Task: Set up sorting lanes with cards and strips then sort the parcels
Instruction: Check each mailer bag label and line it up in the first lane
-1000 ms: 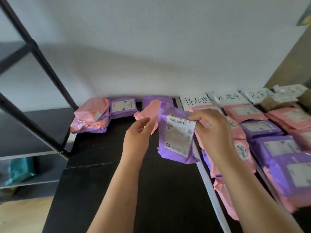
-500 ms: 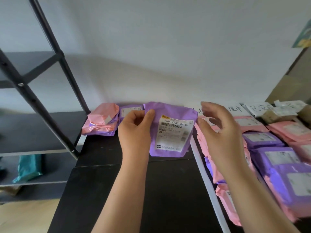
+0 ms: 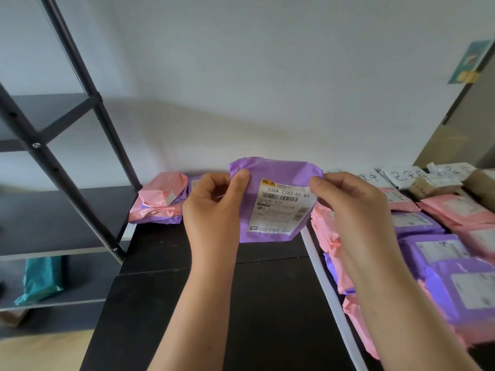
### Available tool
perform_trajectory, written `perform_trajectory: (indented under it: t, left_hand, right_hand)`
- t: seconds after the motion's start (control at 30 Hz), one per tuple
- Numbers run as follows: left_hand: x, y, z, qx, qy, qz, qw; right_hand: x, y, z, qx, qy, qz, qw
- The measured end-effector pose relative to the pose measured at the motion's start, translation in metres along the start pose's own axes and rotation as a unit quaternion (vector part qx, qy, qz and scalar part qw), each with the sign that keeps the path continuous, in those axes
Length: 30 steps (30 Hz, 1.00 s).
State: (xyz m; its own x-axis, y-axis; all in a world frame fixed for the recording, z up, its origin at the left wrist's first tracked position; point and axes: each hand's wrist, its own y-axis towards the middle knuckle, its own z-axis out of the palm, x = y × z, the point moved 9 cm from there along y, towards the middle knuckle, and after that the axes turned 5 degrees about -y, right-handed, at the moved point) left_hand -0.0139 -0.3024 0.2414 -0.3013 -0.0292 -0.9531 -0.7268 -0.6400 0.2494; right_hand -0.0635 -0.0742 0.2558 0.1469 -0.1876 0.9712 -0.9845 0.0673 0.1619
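Observation:
I hold a purple parcel (image 3: 270,178) upright above the black table (image 3: 267,303), its white shipping label facing me. My left hand (image 3: 214,207) pinches its upper left edge and my right hand (image 3: 351,210) pinches its upper right edge. A white strip (image 3: 329,295) runs along the table and borders the lanes on the right. Those lanes hold pink and purple parcels (image 3: 439,253). Handwritten white cards (image 3: 401,176) stand at the far end of the lanes, partly hidden behind my right hand.
A small pile of pink and purple parcels (image 3: 158,202) lies at the table's far left corner. A black metal shelf rack (image 3: 61,162) stands to the left with a teal bag (image 3: 40,279) on a low shelf. Brown boxes (image 3: 479,183) sit far right.
The parcel passed from my right hand to my left, then rose higher with its label turned to me. My right hand let go briefly and now pinches the upper right edge again.

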Motion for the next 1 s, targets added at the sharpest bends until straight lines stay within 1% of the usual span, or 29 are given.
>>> perform_trajectory:
  t: [0.17, 0.3, 0.53, 0.67, 0.8, 0.87, 0.93, 1.0]
  left_hand:
    - [-0.011, -0.004, -0.002, 0.011, -0.013, 0.015, 1.0]
    - [-0.017, -0.005, 0.0, 0.017, -0.024, 0.012, 0.999]
    - [-0.018, -0.008, 0.006, 0.023, -0.043, -0.007, 0.999]
    - [-0.013, -0.007, 0.008, 0.044, -0.052, -0.009, 0.998]
    - [-0.003, -0.008, 0.016, 0.115, -0.035, -0.02, 0.993]
    - [0.01, -0.012, 0.022, 0.165, -0.029, -0.049, 0.985]
    - [0.024, -0.02, 0.028, 0.214, -0.021, -0.09, 0.972]
    - [0.034, -0.026, 0.031, 0.24, -0.011, -0.11, 0.965]
  right_hand:
    - [0.014, -0.008, -0.014, -0.038, 0.054, -0.036, 0.997]
    - [0.02, -0.013, -0.019, -0.059, 0.069, -0.058, 0.994]
    - [0.022, -0.016, -0.022, -0.079, 0.035, -0.074, 0.993]
    - [0.019, -0.015, -0.025, -0.083, 0.042, -0.07, 0.993]
    - [0.013, -0.01, -0.031, -0.09, 0.082, -0.04, 0.992]
    - [0.008, -0.007, -0.033, -0.086, 0.121, -0.018, 0.989]
    - [0.005, -0.003, -0.036, -0.086, 0.136, -0.011, 0.987]
    - [0.001, 0.0, -0.037, -0.091, 0.144, -0.001, 0.985]
